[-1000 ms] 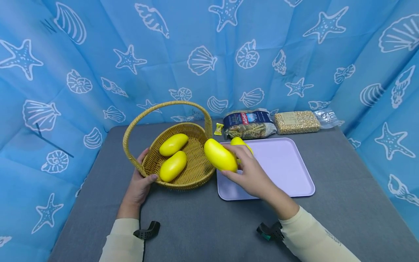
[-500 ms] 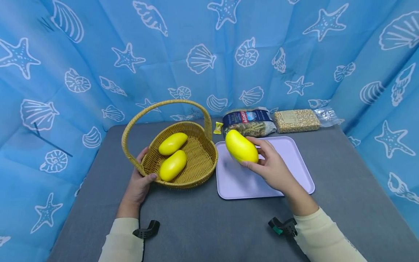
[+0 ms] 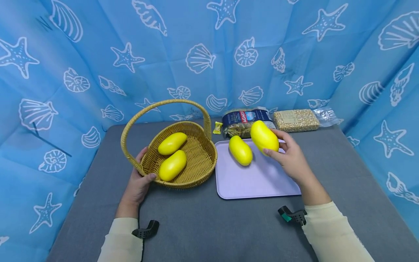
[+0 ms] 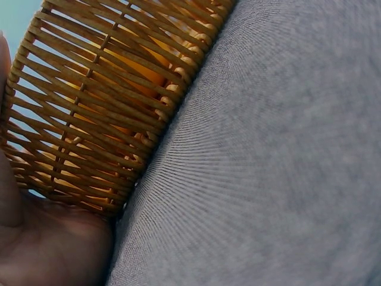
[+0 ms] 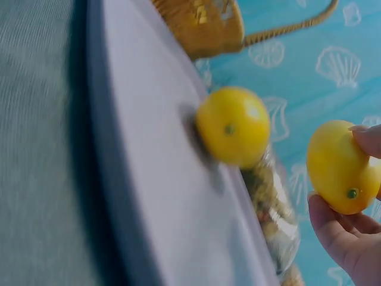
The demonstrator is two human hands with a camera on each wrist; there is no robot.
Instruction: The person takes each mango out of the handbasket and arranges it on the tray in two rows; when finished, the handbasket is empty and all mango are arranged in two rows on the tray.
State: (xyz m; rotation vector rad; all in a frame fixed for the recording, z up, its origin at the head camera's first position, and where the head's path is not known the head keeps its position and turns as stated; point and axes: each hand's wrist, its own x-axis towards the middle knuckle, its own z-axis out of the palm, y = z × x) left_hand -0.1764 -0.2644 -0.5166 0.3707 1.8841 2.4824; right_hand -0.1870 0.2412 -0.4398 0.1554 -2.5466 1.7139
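My left hand [image 3: 137, 185] grips the left side of a wicker basket [image 3: 200, 174] with a tall arched handle, thumb over the rim. Two yellow mangoes lie inside, a rear mango [image 3: 172, 143] and a front mango [image 3: 172, 166]. With thumb and fingers, my right hand [image 3: 292, 160] holds another mango [image 3: 264, 137] above the lilac tray [image 3: 258, 189]. One more mango [image 3: 240, 150] lies on the tray's left part. In the right wrist view a gap shows between the held mango [image 5: 339, 164] and the tray. The left wrist view shows the basket's woven wall [image 4: 89, 113] against the cloth.
Behind the tray lie a pasta bag [image 3: 240, 118] and a vacuum-packed bag of pale grains or beans [image 3: 296, 120]. A small yellow wrapped sweet [image 3: 217, 127] sits between basket and pasta. Grey cloth [image 3: 209, 229] covers the table, and a blue shell-patterned curtain [image 3: 183, 32] surrounds it.
My right hand has carried its mango rightward, from beside the basket's rim to above the tray's back right. The mango on the tray is now uncovered. My left hand and the basket stay put.
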